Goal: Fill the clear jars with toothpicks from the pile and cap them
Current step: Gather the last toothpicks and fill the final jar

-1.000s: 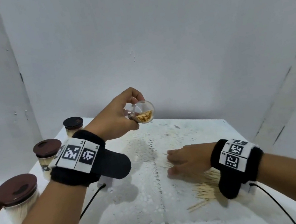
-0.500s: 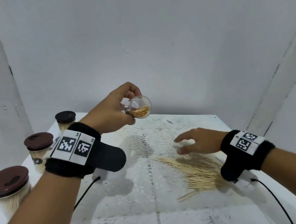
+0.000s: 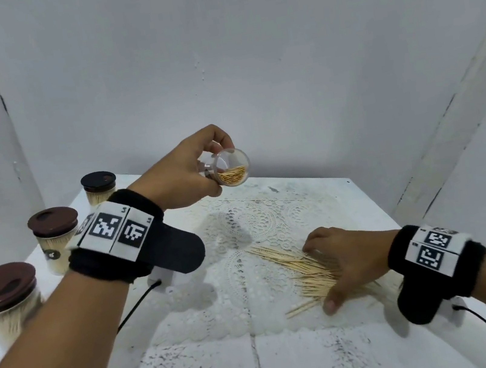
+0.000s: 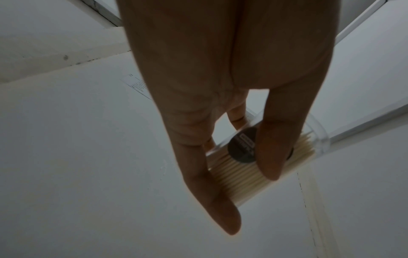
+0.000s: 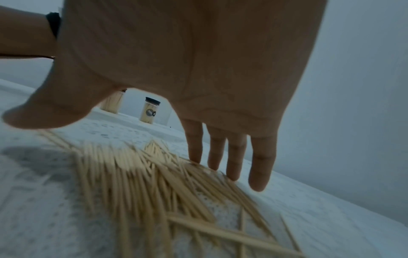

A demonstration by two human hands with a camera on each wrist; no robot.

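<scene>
My left hand (image 3: 189, 176) holds a small clear jar (image 3: 232, 167) tipped on its side above the table, mouth toward me, partly filled with toothpicks. In the left wrist view the thumb and fingers curl round the jar (image 4: 276, 157) over its dark round label. The toothpick pile (image 3: 300, 273) lies on the white lace mat right of centre. My right hand (image 3: 340, 260) is spread over the pile, fingers extended with their tips on the sticks and thumb down at the near side. The right wrist view shows the fingertips (image 5: 234, 167) touching the toothpick pile (image 5: 143, 183), with nothing pinched.
Three capped jars full of toothpicks stand along the table's left edge: near (image 3: 2, 301), middle (image 3: 54, 239) and far (image 3: 99, 187). White walls close in behind and on the right. Cables run from both wrist bands. The table's front part is bare white.
My right hand lifted off the pile, swung toward the back of the table, then came back down spread over the toothpicks. The left hand kept the jar held up, nearly still.
</scene>
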